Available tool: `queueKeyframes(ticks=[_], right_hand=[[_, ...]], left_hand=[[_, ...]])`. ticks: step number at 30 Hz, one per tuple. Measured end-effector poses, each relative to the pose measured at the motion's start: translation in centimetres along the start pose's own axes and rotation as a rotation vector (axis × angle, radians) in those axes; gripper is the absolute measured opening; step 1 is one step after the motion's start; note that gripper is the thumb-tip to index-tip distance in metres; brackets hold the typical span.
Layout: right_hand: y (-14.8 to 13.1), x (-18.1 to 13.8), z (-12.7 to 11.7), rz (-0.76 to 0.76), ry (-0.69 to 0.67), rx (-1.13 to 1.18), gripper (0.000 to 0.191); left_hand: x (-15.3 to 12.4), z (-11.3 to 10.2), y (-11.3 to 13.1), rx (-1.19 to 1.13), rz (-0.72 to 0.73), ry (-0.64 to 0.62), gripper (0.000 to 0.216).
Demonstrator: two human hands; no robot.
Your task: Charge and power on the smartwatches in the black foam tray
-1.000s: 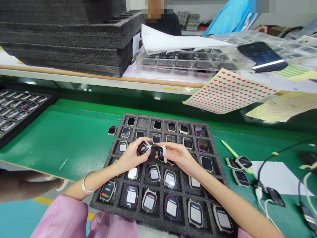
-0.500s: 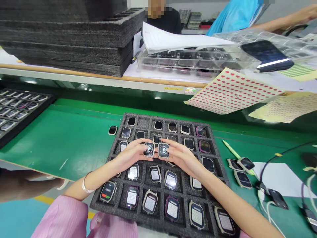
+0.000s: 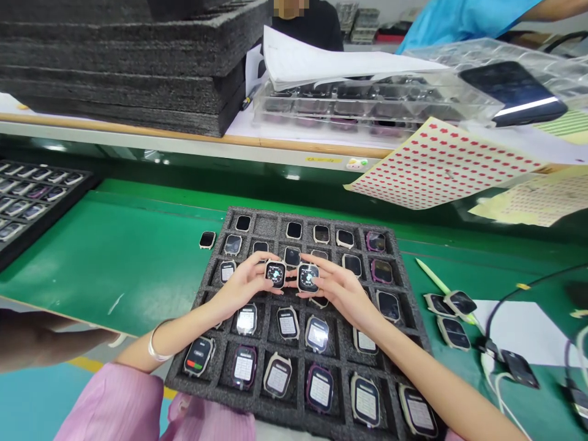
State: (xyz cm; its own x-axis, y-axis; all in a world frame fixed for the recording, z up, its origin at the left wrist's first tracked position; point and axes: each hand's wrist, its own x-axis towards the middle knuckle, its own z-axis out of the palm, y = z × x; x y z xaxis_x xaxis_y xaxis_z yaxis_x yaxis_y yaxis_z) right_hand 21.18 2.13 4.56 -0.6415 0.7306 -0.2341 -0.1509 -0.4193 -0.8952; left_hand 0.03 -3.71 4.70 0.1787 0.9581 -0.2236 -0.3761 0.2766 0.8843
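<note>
My left hand [image 3: 250,278] grips a strapless smartwatch [image 3: 275,274], its lit screen showing a dark dial face. In my right hand [image 3: 337,286] is a second smartwatch [image 3: 308,277] with the same kind of lit dial. The two watches are held side by side, a small gap between them, above the middle of a black foam tray [image 3: 271,227]. Many of the tray's compartments hold watch bodies, some with dark screens in the back rows. Nearer me, several show white list screens, and one watch [image 3: 199,356] shows red and green buttons.
One watch [image 3: 207,239] lies left of the tray. On the right are several loose watches [image 3: 453,332], a green pen [image 3: 432,275], cables and white paper. Another filled tray [image 3: 41,202] sits far left. A shelf holds stacked foam [image 3: 138,73], clear plastic trays and a phone. Two people are beyond.
The two watches have moved slightly apart, and both thumbs have shifted lower on the screens, uncovering more of the dials. The camera view has shifted a little.
</note>
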Motion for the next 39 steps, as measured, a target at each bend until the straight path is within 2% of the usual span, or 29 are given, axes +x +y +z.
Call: queueKeyframes(ticks=[13, 18, 21, 23, 25, 29, 31, 35, 39], right_hand=[[0.5, 0.0, 0.3, -0.04, 0.026, -0.132, 0.047], [0.6, -0.1, -0.1, -0.062, -0.084, -0.162, 0.069], [0.9, 0.1, -0.5, -0.068, -0.108, -0.224, 0.071], [1.1, 0.3, -0.7, -0.089, -0.085, -0.369, 0.067], [1.2, 0.6, -0.7, -0.142, -0.045, -0.611, 0.061], [1.3, 1.2, -0.4, -0.344, -0.059, -1.051, 0.048], [1.5, 1.5, -0.1, -0.421, -0.108, -1.148, 0.046], [2.0, 1.8, 0.3, -0.47, -0.158, -1.272, 0.049], [1.0, 1.1, 0.0, -0.509, -0.122, -1.376, 0.057]], left_hand=[[0.0, 0.1, -0.1, 0.098, 0.035, -0.011, 0.036], [0.0, 0.0, -0.1, 0.104, 0.061, -0.01, 0.036], [0.1, 0.0, 0.0, 0.098, 0.063, -0.01, 0.037], [0.1, -0.1, 0.0, 0.09, 0.059, -0.01, 0.037], [0.1, -0.1, 0.1, 0.082, 0.058, -0.006, 0.037], [0.2, -0.2, 0.1, 0.089, 0.067, 0.027, 0.037], [0.2, -0.2, 0.1, 0.098, 0.067, 0.039, 0.037], [0.1, -0.4, 0.1, 0.114, 0.069, 0.047, 0.037], [-0.1, -0.4, 0.3, 0.112, 0.079, 0.055, 0.034]])
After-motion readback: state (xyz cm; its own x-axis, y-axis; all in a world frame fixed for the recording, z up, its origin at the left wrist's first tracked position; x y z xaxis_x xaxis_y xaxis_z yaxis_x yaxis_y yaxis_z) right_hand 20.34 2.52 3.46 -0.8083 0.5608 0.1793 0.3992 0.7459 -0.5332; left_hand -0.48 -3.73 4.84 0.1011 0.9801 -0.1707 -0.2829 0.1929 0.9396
